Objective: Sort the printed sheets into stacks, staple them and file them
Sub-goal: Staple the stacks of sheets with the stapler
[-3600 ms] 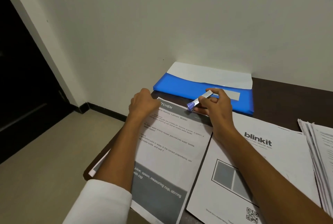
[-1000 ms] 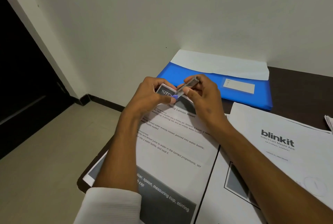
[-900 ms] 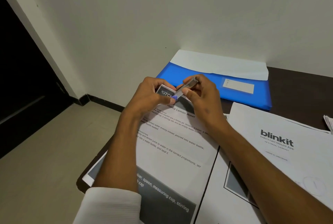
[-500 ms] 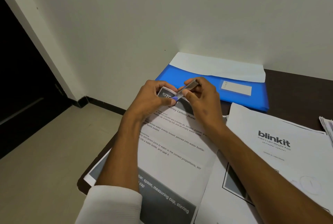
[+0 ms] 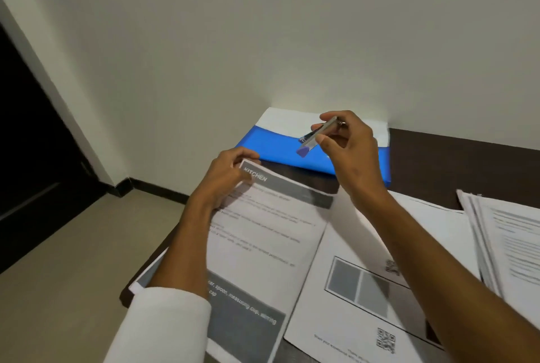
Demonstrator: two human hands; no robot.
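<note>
My right hand (image 5: 347, 152) is raised above the desk (image 5: 455, 155), fingers and thumb curled round a small stapler (image 5: 318, 136). The stapler is a slim metal one with a purple tip; it slants down to the left, tip lowest, and touches no paper. It hangs over the blue folder (image 5: 280, 149).

My left hand (image 5: 225, 178) pinches the top left corner of the kitchen sheets (image 5: 263, 240), thumb on top beside the word KITCHEN, fingers curled under the edge. That corner is lifted slightly off the desk. The sheets have a grey header band and a grey block at the near end; more than one sheet shows at the near left edge. How many there are I cannot tell. A white sleeve (image 5: 163, 324) covers my left forearm near the elbow.

The blue folder lies flat against the wall (image 5: 292, 41) at the far edge of the desk, with a white sheet (image 5: 286, 120) showing along its far side.

Just right of the kitchen sheets lies a second stack (image 5: 350, 304), printed with grey boxes and a QR code; my right forearm crosses over it. The two stacks are near each other, edges almost meeting. Farther right, a third pile of printed pages (image 5: 508, 242) is fanned at its left edge and runs out of view.

The desk top is dark brown. The floor (image 5: 58, 275) at left is pale.
</note>
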